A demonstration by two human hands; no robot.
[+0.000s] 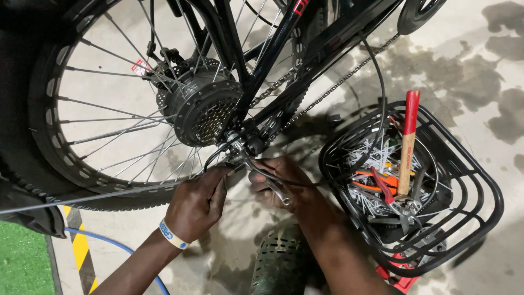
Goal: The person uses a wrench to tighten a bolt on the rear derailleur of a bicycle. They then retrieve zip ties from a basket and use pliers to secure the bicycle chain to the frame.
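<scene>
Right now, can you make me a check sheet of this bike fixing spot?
Surface: grey concrete floor, with dark stains.
Job's things: rear wheel hub with sprockets; chain; metal wrench at the axle.
Clutter: black wire basket holding a hammer, pliers and white ties.
Hands: left hand presses by the axle; right hand holds the wrench.
Cables: black cable looping to the basket; blue hose on the floor.
Surroundings: green mat; yellow and black striped tape.
</scene>
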